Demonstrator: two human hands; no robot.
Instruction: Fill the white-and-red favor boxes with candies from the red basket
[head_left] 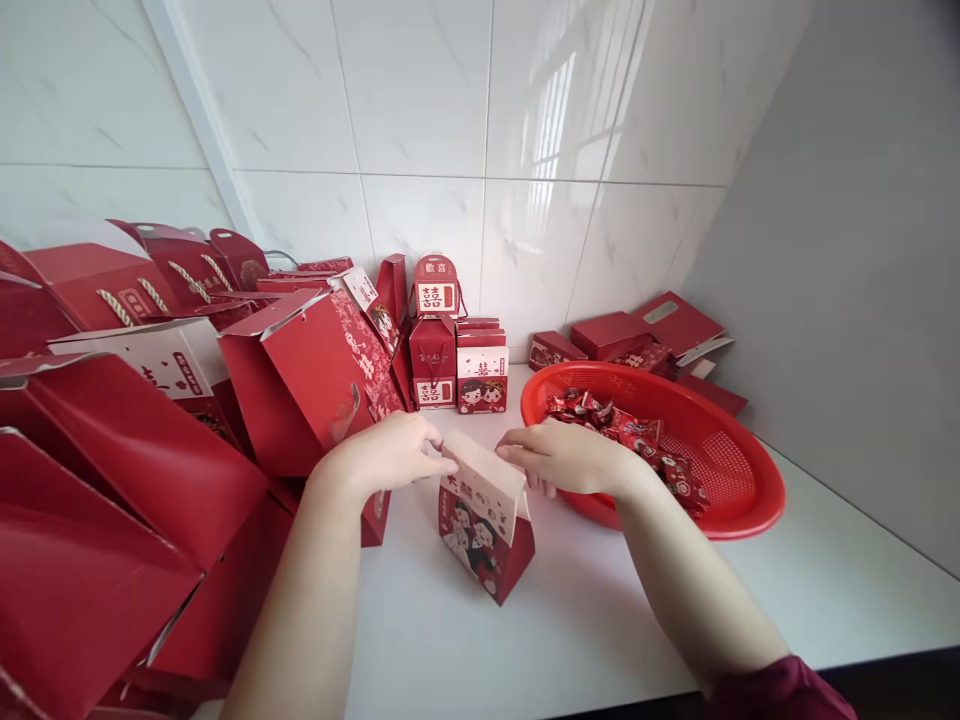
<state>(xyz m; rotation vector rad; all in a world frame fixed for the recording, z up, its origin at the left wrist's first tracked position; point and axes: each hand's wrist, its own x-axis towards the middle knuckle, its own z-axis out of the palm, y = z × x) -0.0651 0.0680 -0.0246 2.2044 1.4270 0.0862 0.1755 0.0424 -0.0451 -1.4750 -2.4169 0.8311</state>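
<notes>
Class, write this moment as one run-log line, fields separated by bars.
left hand: grips box top | right hand: grips box top | small red box: upright on counter | red basket: holds wrapped sweets

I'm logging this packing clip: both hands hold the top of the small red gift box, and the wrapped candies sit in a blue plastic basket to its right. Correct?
Not quite: the round plastic basket holding the red-wrapped candies is red, not blue, as the head view shows. Both the left hand and right hand do hold the top of the small red gift box.
</notes>
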